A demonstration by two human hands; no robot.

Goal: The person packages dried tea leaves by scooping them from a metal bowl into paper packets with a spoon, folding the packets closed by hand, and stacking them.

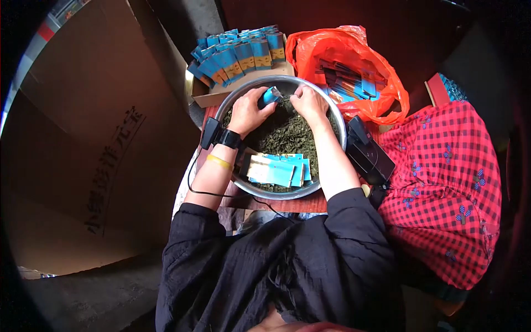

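A wide metal bowl holds a heap of dark green loose tea leaves. My left hand grips a small blue packet over the far side of the bowl. My right hand rests on the leaves beside that packet, fingers curled into the tea; whether it holds leaves is hidden. Several flat blue packets lie on the leaves at the bowl's near edge. A black device is strapped to my left wrist, with a cable running down.
A cardboard tray behind the bowl carries rows of upright blue packets. An orange plastic bag with more packets sits at the back right. A black device lies right of the bowl. Large cardboard box at left; red checked cloth at right.
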